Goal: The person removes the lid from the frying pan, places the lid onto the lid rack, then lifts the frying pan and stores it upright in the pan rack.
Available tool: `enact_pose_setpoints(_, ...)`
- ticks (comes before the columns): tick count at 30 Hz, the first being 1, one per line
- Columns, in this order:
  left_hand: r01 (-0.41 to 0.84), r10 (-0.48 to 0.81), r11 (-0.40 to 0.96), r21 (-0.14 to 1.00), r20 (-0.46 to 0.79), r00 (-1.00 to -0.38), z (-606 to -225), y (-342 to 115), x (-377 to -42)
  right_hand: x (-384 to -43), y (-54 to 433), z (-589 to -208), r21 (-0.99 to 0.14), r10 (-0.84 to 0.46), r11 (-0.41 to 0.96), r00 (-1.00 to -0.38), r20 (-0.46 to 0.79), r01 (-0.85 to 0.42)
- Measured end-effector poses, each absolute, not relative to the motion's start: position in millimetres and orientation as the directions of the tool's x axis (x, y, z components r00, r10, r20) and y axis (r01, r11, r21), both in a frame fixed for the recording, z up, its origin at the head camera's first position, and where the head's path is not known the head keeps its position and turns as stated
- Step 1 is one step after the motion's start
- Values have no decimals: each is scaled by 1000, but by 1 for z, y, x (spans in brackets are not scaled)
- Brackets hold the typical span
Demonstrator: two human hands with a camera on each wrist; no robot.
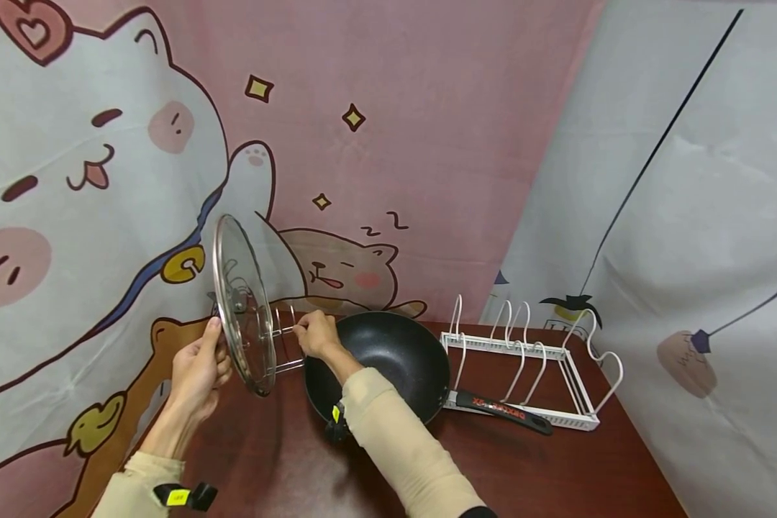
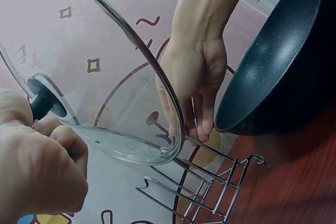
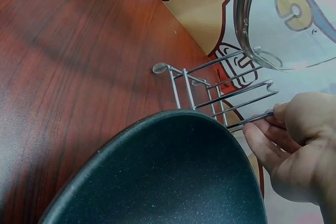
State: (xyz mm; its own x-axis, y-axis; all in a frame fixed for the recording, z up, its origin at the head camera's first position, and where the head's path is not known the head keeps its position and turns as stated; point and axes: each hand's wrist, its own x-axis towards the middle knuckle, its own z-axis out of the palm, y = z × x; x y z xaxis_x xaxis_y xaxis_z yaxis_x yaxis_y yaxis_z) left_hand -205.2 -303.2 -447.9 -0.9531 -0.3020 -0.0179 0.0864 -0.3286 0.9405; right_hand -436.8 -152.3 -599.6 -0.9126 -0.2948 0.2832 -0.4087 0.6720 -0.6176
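Several cartoon animals (image 1: 110, 151) decorate the pink and white backdrop (image 1: 466, 129) hanging behind a reddish-brown table (image 1: 265, 446). A long white rack (image 1: 581, 388) with curved upright hoops stands on the table at the right. Beside it sits a deep black pan (image 1: 395, 349), open side up, its dark handle (image 1: 501, 411) reaching across the rack's front rail. Left of the pan, a clear glass lid (image 1: 249, 338) with a metal rim is held up on edge. Between lid and pan is a silver wire rack (image 3: 231, 95); the lid's lower rim overlaps it in both wrist views, but I cannot tell whether they touch. The right hand (image 1: 317, 334) pinches the end of one wire between thumb and fingers. The left hand (image 1: 197, 363) grips the lid, fingers curled round its black knob (image 2: 52, 98).
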Motion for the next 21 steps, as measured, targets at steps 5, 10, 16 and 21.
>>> enact_pose_setpoints(5, 76, -311, -325, 943, -31, -950, -446, -306, -207, -436, -150, -593, -609, -315, 674, -908, 276, -419)
enact_pose_setpoints(10, 68, -315, -325, 943, -40, -948, -445, -308, -211, -436, -149, -590, -609, -315, 682, -914, 256, -406)
enact_pose_setpoints(16, 62, -319, -340, 939, -53, -946, -444, -309, -217, -439, -150, -594, -624, -311, 674, -918, 245, -395)
enact_pose_setpoints(21, 57, -312, -337, 940, -54, -949, -444, -308, -223, -440, -151, -597, -632, -312, 666, -917, 247, -397)
